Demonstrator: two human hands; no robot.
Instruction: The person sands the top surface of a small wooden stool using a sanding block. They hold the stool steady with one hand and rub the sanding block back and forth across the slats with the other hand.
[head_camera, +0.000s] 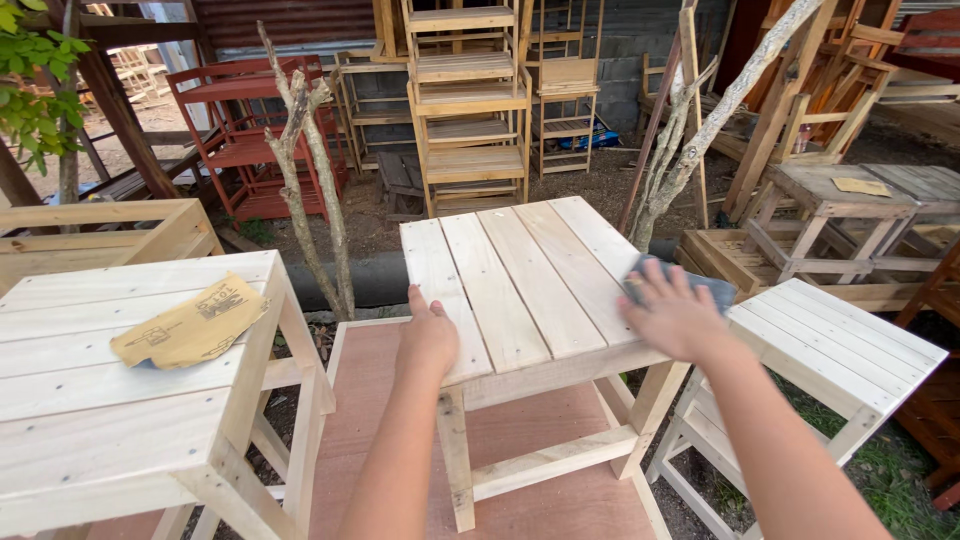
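A small slatted stool of pale wood (520, 280) stands on a brown board in front of me. My left hand (428, 335) lies flat on its near left edge, fingers together, holding the top steady. My right hand (675, 315) presses a grey sheet of sandpaper (700, 285) against the stool's right edge; the sheet shows past my fingers.
A second pale stool (110, 400) at the left carries a tan sheet of sandpaper (190, 325). A third stool (840, 350) stands at the right. Bare branches (310, 170) rise behind. Wooden shelves (470, 100) and red racks (250, 130) fill the yard beyond.
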